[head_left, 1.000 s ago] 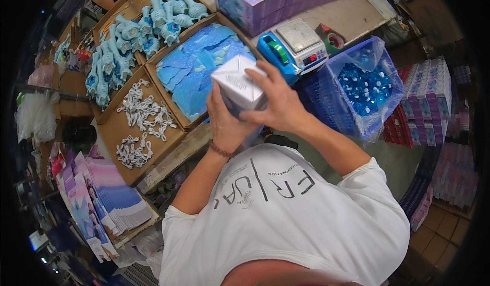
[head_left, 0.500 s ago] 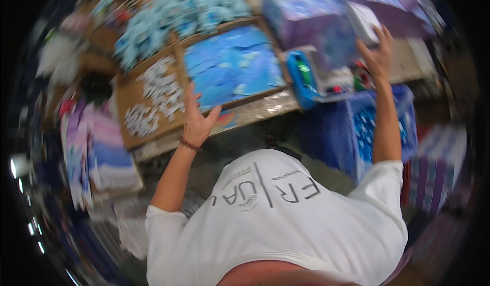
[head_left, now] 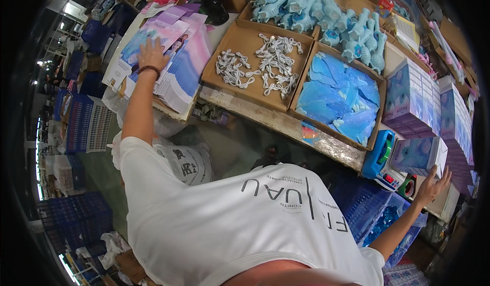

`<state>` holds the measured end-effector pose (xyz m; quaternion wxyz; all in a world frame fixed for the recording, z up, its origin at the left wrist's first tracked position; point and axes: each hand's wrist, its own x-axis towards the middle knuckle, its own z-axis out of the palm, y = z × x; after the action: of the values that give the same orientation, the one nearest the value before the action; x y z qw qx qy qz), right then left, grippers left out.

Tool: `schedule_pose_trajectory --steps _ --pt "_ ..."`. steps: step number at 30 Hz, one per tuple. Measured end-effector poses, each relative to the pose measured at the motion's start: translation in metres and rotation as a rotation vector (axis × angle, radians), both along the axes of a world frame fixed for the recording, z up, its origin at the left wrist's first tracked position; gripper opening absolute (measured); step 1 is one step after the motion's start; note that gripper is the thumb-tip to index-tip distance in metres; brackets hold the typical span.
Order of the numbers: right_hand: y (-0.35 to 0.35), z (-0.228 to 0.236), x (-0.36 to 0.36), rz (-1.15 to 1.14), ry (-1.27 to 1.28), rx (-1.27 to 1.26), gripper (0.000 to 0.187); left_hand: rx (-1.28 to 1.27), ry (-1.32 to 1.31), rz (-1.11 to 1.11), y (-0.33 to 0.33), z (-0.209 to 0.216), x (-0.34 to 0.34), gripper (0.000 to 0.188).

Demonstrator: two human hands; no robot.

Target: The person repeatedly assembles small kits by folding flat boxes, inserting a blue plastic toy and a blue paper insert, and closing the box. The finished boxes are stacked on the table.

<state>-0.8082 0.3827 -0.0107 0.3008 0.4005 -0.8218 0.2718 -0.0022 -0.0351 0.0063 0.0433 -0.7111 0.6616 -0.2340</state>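
Over at the far left, left hand (head_left: 152,55) lies flat, fingers spread, on the flat-packed cartons (head_left: 176,56); right hand (head_left: 433,185), open too, touches the small box (head_left: 417,155) beside the blue scale (head_left: 380,159).

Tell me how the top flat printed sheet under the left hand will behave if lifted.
Likely floppy and light: the sheets look thin and lie fanned in a loose stack. Their glossy faces may slide, so the left hand, lying flat on top, could drag several.

One head-worn fisheye view looks steeply down, close over the workbench (head_left: 265,113).
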Motion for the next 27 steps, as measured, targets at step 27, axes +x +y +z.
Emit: schedule_pose_trajectory --steps 27 --pt "-0.064 -0.140 0.288 0.755 -1.314 0.166 0.080 0.383 0.556 -1.376 0.147 -0.062 -0.324 0.021"
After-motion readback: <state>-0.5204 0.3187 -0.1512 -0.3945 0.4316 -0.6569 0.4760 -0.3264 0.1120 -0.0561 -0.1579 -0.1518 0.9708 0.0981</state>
